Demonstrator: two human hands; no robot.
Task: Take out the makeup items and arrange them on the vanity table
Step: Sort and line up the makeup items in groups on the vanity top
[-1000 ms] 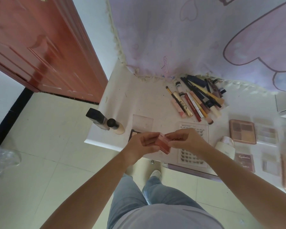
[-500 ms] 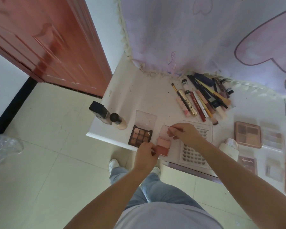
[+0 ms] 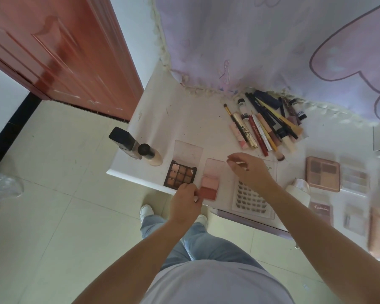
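Note:
An open pink blush palette [image 3: 209, 188] lies near the front edge of the white vanity table [image 3: 184, 113], its clear lid folded back flat. My left hand [image 3: 185, 200] pinches its near left corner. My right hand [image 3: 248, 170] has its fingertips pinched at the lid's far right corner. An open nine-pan brown eyeshadow palette [image 3: 180, 175] lies just to its left. Right of the blush palette, a false-lash tray [image 3: 252, 197] lies partly under my right wrist.
Two foundation bottles [image 3: 138, 147] stand at the table's left front corner. A pile of pencils, brushes and tubes [image 3: 266, 126] lies at the back, below a hanging purple cloth [image 3: 250, 40]. More palettes [image 3: 323, 176] and a white jar [image 3: 298, 189] sit at the right. A red door [image 3: 53, 51] is on the left.
The blush palette, held closed in both hands above the table edge a second ago, now lies open on the table beside the eyeshadow palette. My hands have stayed on it.

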